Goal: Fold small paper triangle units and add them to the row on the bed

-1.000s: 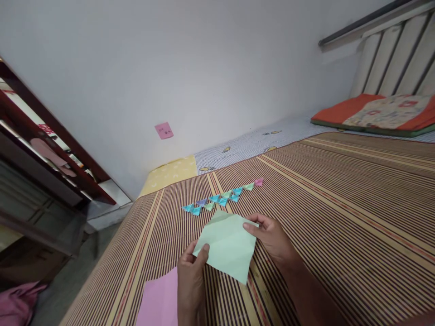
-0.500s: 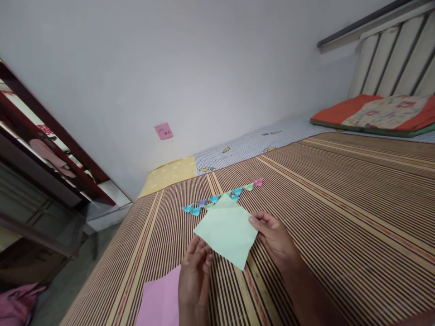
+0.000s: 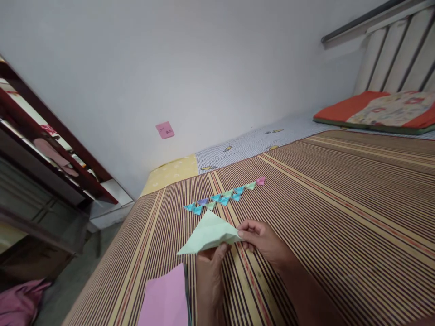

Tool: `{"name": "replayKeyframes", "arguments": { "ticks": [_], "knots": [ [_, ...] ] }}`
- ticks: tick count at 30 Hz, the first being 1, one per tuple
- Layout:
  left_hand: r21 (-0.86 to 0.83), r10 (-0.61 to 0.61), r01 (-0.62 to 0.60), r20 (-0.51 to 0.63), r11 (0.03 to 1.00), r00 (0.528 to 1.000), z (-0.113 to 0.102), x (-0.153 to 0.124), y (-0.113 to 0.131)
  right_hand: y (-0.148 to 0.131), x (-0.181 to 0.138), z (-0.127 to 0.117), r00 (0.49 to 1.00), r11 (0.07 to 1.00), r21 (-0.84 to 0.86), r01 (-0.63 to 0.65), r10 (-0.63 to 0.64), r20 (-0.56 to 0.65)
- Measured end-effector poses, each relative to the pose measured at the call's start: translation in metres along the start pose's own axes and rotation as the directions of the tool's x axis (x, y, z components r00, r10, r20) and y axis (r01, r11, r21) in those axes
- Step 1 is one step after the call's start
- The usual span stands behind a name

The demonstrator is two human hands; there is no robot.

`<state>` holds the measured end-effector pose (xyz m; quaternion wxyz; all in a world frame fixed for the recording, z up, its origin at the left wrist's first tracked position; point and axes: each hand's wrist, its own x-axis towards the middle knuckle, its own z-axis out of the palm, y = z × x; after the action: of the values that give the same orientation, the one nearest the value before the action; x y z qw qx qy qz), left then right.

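Note:
A pale green paper sheet (image 3: 207, 235) is held above the striped bamboo mat (image 3: 340, 203), tilted almost edge-on and bent along a fold. My right hand (image 3: 261, 240) pinches its right corner. My left hand (image 3: 210, 271) grips its lower edge from beneath, fingers closed on the paper. Beyond the sheet, a row of several small folded paper triangles (image 3: 224, 198) in blue, green, purple and pink lies on the mat.
A pink paper sheet (image 3: 166, 299) lies on the mat at my left wrist. A white wall with a pink note (image 3: 165, 130) rises behind. A dark wooden frame (image 3: 50, 154) stands at left; an orange cushion (image 3: 377, 111) rests at far right.
The green sheet, flat and facing me a second ago, has been tipped and folded over. My left hand moved right under it; my right hand shifted slightly left.

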<state>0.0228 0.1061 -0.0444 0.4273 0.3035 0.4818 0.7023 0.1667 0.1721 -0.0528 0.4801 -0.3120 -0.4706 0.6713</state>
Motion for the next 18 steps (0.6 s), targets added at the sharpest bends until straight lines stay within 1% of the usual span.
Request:
{"name": "replayKeyframes", "arguments": {
  "ticks": [2,5,13,16,18],
  "knots": [
    [-0.045,-0.038,0.036,-0.04,0.998,0.998,-0.003,0.0,0.001,0.001,0.0,0.001,1.0,0.999,-0.038,0.003,-0.002,0.026],
    [-0.082,-0.066,0.059,-0.079,0.995,0.995,-0.004,0.001,0.001,0.001,0.0,0.002,0.998,0.997,-0.075,0.023,-0.019,0.056],
    [-0.183,-0.11,0.094,-0.079,0.979,0.991,0.008,-0.002,-0.001,0.002,-0.001,0.005,0.987,0.994,-0.094,0.05,-0.035,0.157],
    [-0.228,-0.115,0.09,-0.097,0.969,0.989,0.007,-0.001,0.0,0.003,-0.001,0.005,0.987,0.993,-0.102,0.054,-0.038,0.156],
    [-0.268,-0.113,0.077,-0.121,0.96,0.986,0.003,0.001,0.003,0.001,-0.002,0.004,0.989,0.992,-0.114,0.055,-0.038,0.143]
  ]
}}
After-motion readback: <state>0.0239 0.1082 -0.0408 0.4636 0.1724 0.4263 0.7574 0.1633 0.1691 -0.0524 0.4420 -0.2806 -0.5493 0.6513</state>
